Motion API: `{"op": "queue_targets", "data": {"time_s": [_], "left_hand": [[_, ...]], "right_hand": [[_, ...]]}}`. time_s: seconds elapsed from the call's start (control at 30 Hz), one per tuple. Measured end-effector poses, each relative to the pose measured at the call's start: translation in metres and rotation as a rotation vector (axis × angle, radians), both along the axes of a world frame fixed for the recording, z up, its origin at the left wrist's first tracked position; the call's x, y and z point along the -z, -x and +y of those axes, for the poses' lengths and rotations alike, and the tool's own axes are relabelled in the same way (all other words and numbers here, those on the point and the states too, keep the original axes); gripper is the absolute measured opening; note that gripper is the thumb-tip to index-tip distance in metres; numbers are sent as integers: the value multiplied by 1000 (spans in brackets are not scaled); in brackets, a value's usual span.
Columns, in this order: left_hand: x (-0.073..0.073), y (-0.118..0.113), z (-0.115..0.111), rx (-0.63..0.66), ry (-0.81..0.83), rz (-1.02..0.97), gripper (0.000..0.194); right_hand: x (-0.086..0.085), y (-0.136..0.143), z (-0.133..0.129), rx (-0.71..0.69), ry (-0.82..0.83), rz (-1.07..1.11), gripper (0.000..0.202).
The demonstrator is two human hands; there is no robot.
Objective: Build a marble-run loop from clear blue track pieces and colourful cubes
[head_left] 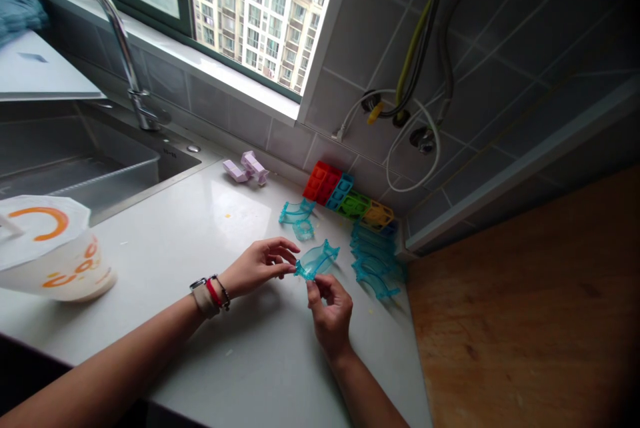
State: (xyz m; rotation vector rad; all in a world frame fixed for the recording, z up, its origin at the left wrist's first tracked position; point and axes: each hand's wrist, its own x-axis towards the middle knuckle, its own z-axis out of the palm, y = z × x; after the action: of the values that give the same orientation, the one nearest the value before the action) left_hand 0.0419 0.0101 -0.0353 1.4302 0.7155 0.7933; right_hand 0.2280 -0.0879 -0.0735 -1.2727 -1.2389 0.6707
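A translucent teal plastic piece [320,259] is held just above the white counter. My left hand [263,265], with a watch and bracelets at the wrist, pinches its left end between thumb and fingers. The thumb and index finger of my right hand [333,308] grip its lower edge. Behind it lie a curved teal piece [297,211] and a small teal piece [303,229]. To the right is a pile of similar teal pieces [377,261]. Red [323,181], blue [341,191], green [355,204] and yellow [376,215] blocks line the wall.
Pale purple pieces [247,169] lie near the back wall. A large paper cup [60,255] stands at the left, in front of the sink [125,178] and faucet [123,48]. A wooden surface [520,308] borders the counter [240,355] on the right. Cables [415,68] hang on the wall.
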Motion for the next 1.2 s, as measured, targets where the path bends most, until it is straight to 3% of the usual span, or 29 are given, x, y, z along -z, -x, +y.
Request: {"op": "queue_targets", "data": {"time_s": [0.57, 0.7, 0.8, 0.87, 1.07, 1.2], "left_hand": [[4, -4, -4, -18, 7, 16, 33], [8, -4, -4, -5, -88, 61, 37], [14, -4, -6, -15, -214, 147, 52], [17, -4, -7, -36, -286, 190, 60], [16, -3, -5, -138, -332, 231, 48], [13, 2, 0, -235, -362, 219, 54]], "right_hand": [[-1, 1, 5, 19, 0, -22, 15], [-2, 2, 6, -9, 16, -27, 14], [-2, 2, 7, -63, 33, -38, 12], [-1, 3, 8, -101, 53, -44, 13], [-2, 2, 10, -107, 67, -48, 18], [0, 1, 10, -103, 80, -30, 17]]}}
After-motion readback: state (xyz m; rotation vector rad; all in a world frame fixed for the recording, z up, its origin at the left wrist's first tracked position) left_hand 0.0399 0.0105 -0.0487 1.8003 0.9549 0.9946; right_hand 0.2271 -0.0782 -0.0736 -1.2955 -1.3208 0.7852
